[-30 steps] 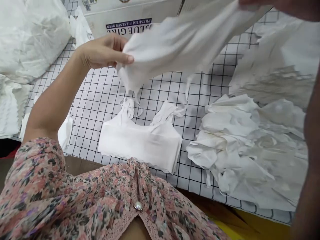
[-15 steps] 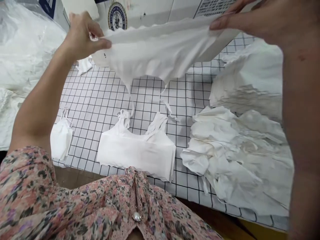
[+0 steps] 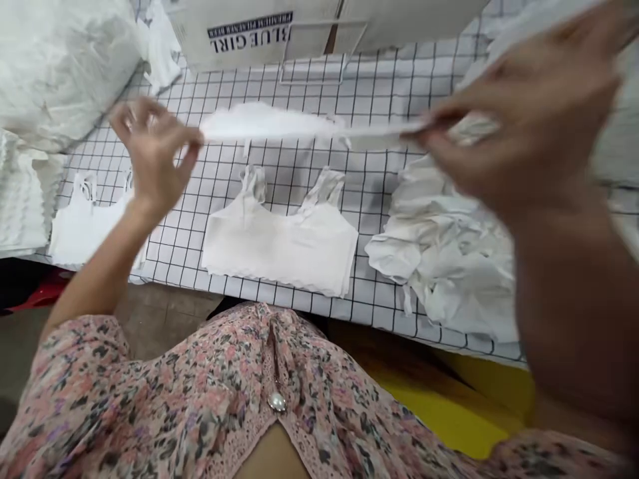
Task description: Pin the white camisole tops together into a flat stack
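A white crop top [image 3: 279, 125] is stretched flat and edge-on between my two hands, above the gridded table [image 3: 379, 86]. My left hand [image 3: 150, 156] pinches its left end with closed fingers. My right hand [image 3: 519, 113], large and blurred near the camera, pinches its right end. Directly below lies a neat stack of folded white tops [image 3: 279, 243] with straps pointing away from me.
A loose heap of white garments [image 3: 449, 259] lies to the right. Another small white top [image 3: 82, 223] sits at the left edge, beside bagged white bundles [image 3: 54, 66]. A cardboard box [image 3: 259, 30] stands at the back. Yellow surface [image 3: 449, 412] shows below the table edge.
Both hands have lowered the held top from a hanging spread to a flat, horizontal stretch just above the folded stack. The view has tilted down.
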A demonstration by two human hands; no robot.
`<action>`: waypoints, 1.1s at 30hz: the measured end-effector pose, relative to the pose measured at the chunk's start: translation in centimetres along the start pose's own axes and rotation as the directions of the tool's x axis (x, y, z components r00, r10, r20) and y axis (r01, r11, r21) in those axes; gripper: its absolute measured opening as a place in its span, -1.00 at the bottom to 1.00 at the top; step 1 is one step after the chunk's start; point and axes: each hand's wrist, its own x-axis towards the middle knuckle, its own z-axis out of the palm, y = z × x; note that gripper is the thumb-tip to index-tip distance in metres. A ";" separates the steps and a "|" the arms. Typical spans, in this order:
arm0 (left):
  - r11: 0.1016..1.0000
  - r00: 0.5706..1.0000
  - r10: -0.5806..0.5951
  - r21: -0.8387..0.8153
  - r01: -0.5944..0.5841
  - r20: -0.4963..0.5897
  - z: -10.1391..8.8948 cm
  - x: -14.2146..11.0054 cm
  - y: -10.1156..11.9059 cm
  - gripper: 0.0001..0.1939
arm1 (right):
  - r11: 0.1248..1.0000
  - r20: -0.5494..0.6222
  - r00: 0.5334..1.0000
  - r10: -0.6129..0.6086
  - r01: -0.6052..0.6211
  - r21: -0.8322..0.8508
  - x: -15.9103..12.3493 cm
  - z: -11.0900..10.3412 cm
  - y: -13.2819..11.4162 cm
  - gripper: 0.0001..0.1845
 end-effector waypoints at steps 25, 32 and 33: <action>0.980 0.991 -0.066 -0.195 0.042 -0.115 1.1 -21.8 12.3 -0.76 | 0.994 0.000 1.000 -0.019 0.019 0.105 -25.4 3.2 -10.0 -0.84; 0.854 0.944 -0.325 -0.411 0.321 0.062 -0.8 -22.4 13.6 -0.74 | 0.993 0.005 0.997 -0.078 0.078 0.083 -25.4 1.9 -10.8 -0.72; 0.814 0.917 -0.394 -0.439 0.380 0.064 -1.0 -22.2 13.9 -0.70 | 0.992 0.004 0.996 -0.089 0.088 0.089 -25.1 2.0 -11.2 -0.59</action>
